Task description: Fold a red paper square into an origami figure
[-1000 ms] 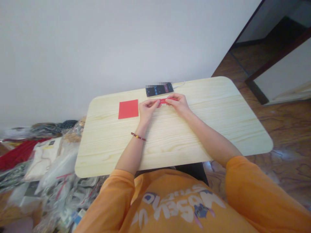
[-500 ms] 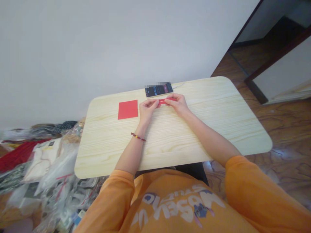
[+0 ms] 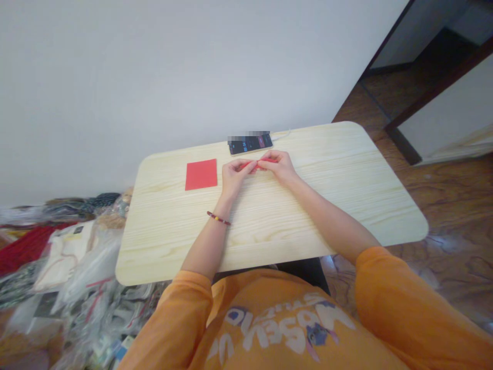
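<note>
Between my two hands is a narrow folded strip of red paper (image 3: 266, 161), mostly covered by my fingers. My left hand (image 3: 235, 176) pinches its left part, thumb on top. The right part is pinched by my right hand (image 3: 282, 165), and the two thumbs nearly meet at the middle. A square stack of red paper (image 3: 201, 174) lies flat on the table just left of my left hand, not touched by it.
A phone (image 3: 250, 144) with a lit timer screen and a white cable lies behind my hands, near the wall. The pale wooden table (image 3: 173, 236) has rounded corners. Bagged clothes (image 3: 88, 257) are piled to the left. Wooden floor (image 3: 454, 205) shows at right.
My hands have drawn closer together along the red strip, so less of it shows between the thumbs. The view has shifted slightly; the red stack and phone stay put on the table.
</note>
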### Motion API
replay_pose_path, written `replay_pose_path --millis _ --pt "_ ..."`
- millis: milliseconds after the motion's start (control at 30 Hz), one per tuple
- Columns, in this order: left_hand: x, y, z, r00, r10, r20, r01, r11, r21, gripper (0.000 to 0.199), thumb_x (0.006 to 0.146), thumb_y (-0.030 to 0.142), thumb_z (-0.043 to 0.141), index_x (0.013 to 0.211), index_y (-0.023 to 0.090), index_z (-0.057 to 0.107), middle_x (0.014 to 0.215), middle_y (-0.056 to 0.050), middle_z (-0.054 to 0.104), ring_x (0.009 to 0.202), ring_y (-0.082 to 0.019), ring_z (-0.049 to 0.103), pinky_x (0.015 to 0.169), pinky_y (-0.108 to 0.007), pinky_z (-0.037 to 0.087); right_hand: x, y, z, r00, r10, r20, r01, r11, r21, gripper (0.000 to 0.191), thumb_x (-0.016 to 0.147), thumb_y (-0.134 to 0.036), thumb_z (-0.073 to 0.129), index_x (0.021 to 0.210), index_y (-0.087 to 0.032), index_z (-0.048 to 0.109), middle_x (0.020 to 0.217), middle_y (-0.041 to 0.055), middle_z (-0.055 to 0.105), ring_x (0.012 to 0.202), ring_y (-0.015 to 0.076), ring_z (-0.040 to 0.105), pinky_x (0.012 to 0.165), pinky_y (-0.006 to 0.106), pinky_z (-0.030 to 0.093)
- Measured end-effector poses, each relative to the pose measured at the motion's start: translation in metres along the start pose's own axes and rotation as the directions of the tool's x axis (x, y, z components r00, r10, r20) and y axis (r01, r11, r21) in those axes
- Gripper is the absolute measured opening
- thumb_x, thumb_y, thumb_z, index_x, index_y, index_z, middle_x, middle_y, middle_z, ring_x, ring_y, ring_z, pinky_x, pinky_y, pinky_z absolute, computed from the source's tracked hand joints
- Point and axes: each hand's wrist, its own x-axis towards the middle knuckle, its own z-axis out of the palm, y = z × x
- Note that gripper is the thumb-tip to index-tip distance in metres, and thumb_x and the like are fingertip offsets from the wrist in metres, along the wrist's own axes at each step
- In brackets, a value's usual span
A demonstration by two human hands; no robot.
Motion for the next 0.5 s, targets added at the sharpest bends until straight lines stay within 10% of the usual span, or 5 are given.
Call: replay_pose_path --millis 500 --pt "0.0033 0.0004 -0.002 0.995 0.097 -0.03 -0.094 0.993 0.076 0.023 0.065 0.036 0.077 0.067 0.015 0.068 0.061 -0.001 0.067 0.054 -0.01 0.059 0.058 -0.022 0.048 0.0035 0.0019 -0.0031 0.998 0.016 0.066 -0.019 0.998 0.059 0.022 0.06 -0.034 0.076 0.064 -0.014 0.068 0.057 0.0005 0.064 0.053 0.0098 0.055 0.057 0.024 0.044"
